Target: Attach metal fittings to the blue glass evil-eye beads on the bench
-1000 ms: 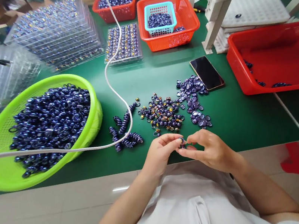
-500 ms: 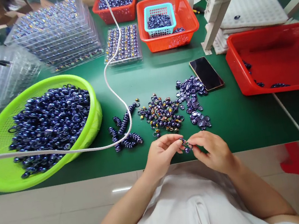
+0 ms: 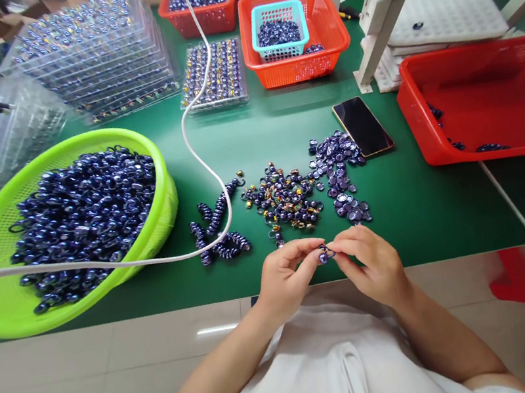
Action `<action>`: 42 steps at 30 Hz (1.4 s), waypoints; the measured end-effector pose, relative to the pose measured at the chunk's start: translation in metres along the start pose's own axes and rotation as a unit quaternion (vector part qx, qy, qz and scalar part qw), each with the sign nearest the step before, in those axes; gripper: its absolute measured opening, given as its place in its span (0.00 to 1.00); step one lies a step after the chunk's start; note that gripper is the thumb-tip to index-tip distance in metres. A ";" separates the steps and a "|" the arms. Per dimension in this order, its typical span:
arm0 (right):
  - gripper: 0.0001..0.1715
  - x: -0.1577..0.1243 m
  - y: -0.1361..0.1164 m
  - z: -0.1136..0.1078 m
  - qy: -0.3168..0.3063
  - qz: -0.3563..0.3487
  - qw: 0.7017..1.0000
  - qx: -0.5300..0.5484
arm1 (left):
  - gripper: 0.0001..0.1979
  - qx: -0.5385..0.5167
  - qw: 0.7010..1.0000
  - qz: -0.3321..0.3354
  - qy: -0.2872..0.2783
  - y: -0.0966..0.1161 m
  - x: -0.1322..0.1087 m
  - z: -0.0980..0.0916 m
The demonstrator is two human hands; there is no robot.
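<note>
My left hand (image 3: pixel 288 277) and my right hand (image 3: pixel 372 262) meet at the table's front edge, fingertips pinched on small dark blue shiny ring parts (image 3: pixel 324 255). How these parts join is too small to tell. Just beyond my hands lies a pile of blue and gold pieces (image 3: pixel 287 196). To its right are loose dark caps (image 3: pixel 337 161), and to its left are coiled rows of dark rings (image 3: pixel 218 217).
A green basket (image 3: pixel 169 201) of dark rings stands at left, crossed by a white cable (image 3: pixel 202 163). Behind are stacked clear trays (image 3: pixel 120 53) and an orange basket (image 3: pixel 263 77). A phone (image 3: pixel 362 126) and a red bin (image 3: pixel 482 75) lie right.
The ring parts between my fingertips have shifted slightly left and sit closer together. My hands have drawn a little nearer each other.
</note>
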State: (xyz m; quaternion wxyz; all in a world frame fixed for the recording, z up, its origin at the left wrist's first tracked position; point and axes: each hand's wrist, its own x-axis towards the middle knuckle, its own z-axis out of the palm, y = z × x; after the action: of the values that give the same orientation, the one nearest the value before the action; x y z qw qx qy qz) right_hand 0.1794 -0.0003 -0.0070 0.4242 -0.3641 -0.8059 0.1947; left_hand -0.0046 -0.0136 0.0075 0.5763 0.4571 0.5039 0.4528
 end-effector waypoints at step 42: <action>0.16 -0.004 -0.008 0.000 0.036 0.026 0.999 -0.013 | 0.08 0.125 0.986 0.106 0.006 -0.003 -0.004 0.004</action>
State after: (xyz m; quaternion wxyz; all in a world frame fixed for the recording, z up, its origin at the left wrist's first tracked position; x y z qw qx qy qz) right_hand 0.1769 -0.0084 -0.0041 0.4434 -0.3976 -0.7824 0.1822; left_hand -0.0012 -0.0181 0.0058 0.4606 0.5737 0.5087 0.4473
